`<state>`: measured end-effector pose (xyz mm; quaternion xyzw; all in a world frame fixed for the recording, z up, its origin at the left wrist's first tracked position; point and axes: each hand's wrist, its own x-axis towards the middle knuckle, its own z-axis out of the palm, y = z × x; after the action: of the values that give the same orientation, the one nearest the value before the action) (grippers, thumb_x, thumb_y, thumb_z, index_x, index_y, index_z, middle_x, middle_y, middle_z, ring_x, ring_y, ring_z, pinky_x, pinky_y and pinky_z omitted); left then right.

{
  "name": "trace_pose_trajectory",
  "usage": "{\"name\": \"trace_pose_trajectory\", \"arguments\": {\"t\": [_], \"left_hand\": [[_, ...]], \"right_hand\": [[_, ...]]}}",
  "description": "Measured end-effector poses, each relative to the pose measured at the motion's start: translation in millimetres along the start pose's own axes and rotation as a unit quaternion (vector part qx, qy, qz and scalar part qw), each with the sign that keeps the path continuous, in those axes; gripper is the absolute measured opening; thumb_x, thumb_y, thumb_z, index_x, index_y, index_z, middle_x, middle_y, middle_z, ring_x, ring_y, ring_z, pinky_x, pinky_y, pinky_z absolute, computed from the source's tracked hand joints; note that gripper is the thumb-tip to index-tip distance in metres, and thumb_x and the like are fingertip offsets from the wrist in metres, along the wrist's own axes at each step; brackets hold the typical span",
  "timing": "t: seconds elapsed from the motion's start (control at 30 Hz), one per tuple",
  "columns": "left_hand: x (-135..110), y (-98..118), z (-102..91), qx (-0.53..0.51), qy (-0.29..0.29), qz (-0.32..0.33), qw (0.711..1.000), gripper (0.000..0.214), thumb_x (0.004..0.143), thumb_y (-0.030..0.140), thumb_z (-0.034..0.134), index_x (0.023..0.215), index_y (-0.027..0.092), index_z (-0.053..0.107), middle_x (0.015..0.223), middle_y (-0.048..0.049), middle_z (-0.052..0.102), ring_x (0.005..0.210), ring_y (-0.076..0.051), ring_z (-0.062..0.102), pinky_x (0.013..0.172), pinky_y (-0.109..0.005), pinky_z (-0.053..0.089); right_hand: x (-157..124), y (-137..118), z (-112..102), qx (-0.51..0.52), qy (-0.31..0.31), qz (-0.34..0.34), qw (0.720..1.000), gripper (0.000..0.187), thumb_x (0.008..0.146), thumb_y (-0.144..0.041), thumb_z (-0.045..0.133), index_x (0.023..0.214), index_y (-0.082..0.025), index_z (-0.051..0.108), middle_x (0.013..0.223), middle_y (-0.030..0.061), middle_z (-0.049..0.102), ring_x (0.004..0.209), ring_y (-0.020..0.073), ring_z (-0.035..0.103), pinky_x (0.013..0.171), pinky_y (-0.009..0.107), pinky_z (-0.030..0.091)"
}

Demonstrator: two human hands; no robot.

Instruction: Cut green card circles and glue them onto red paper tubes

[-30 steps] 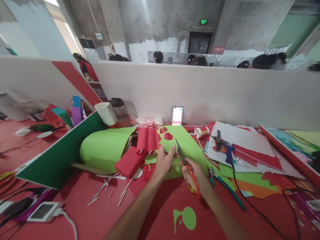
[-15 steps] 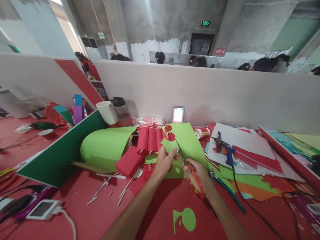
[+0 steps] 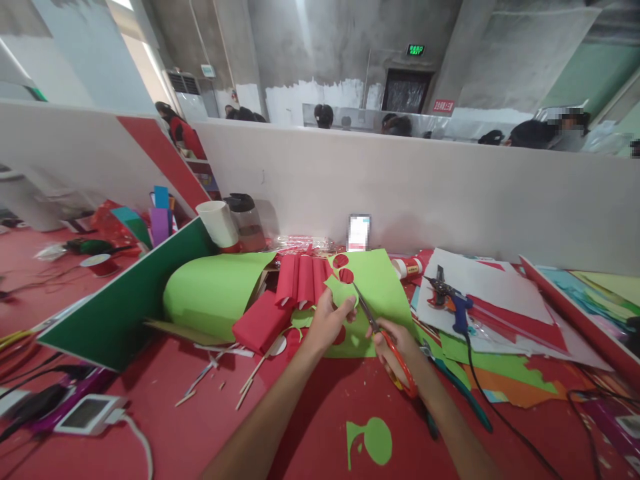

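On the bench (image 3: 323,417), the left hand (image 3: 327,321) has its grip pinched on the green sheet (image 3: 383,290). The right hand (image 3: 403,350) has its grip closed through the scissors (image 3: 384,340), with the blades at the sheet. Red paper rolls (image 3: 300,280) crowd in at 10 o'clock. The glue gun (image 3: 453,305) lies at 2 and a green offcut (image 3: 373,441) at 6.

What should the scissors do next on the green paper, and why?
Probably one short snip forward, following the curved edge. The right hand holds the scissors with the blades at the green paper, just beside the round holes. The left hand pinches the sheet close to the blades.
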<state>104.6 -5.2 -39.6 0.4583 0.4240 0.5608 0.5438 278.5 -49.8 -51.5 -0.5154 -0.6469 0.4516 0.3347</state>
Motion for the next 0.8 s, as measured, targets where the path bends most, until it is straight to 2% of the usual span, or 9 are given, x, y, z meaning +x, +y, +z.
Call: {"name": "trace_pose_trajectory", "arguments": {"t": [0.27,0.4,0.57,0.8], "left_hand": [[1.5,2.5,-7.9,0.018,-0.046,-0.017,0.999,0.031,0.079,0.041,0.074,0.090,0.019,0.054,0.064,0.0035,0.064,0.055,-0.012,0.057,0.060,-0.025,0.046],[3.6,-2.0,-8.5,0.019,-0.068,-0.022,0.997,0.032,0.080,0.041,0.073,0.092,0.019,0.053,0.068,0.0033,0.064,0.057,-0.012,0.058,0.061,-0.025,0.046],[5.0,-5.3,-9.0,0.020,-0.065,-0.024,0.997,0.034,0.079,0.042,0.074,0.091,0.019,0.052,0.068,0.0026,0.064,0.057,-0.012,0.059,0.060,-0.025,0.046],[4.9,-2.4,-9.1,0.019,-0.065,-0.024,0.997,0.033,0.079,0.043,0.075,0.089,0.019,0.053,0.065,0.0021,0.063,0.057,-0.013,0.059,0.060,-0.025,0.046]], "right_hand": [[-1.2,0.5,-5.9,0.069,-0.045,0.025,0.996,0.076,0.074,-0.090,0.050,0.096,-0.018,0.058,0.053,-0.0082,0.045,0.039,0.0083,0.041,0.039,0.020,0.033],[-1.7,0.6,-6.5,0.080,-0.048,0.014,0.996,0.073,0.077,-0.089,0.049,0.096,-0.018,0.057,0.054,-0.0085,0.045,0.040,0.0077,0.041,0.040,0.020,0.035],[-3.3,-6.2,-6.6,0.067,-0.040,0.023,0.997,0.070,0.077,-0.088,0.049,0.089,-0.019,0.056,0.053,-0.0094,0.042,0.038,0.0075,0.038,0.039,0.020,0.031],[-5.3,-11.6,-8.1,0.044,-0.033,0.008,0.998,0.062,0.086,-0.080,0.048,0.087,-0.019,0.055,0.052,-0.0084,0.043,0.039,0.0077,0.039,0.040,0.020,0.033]]}}
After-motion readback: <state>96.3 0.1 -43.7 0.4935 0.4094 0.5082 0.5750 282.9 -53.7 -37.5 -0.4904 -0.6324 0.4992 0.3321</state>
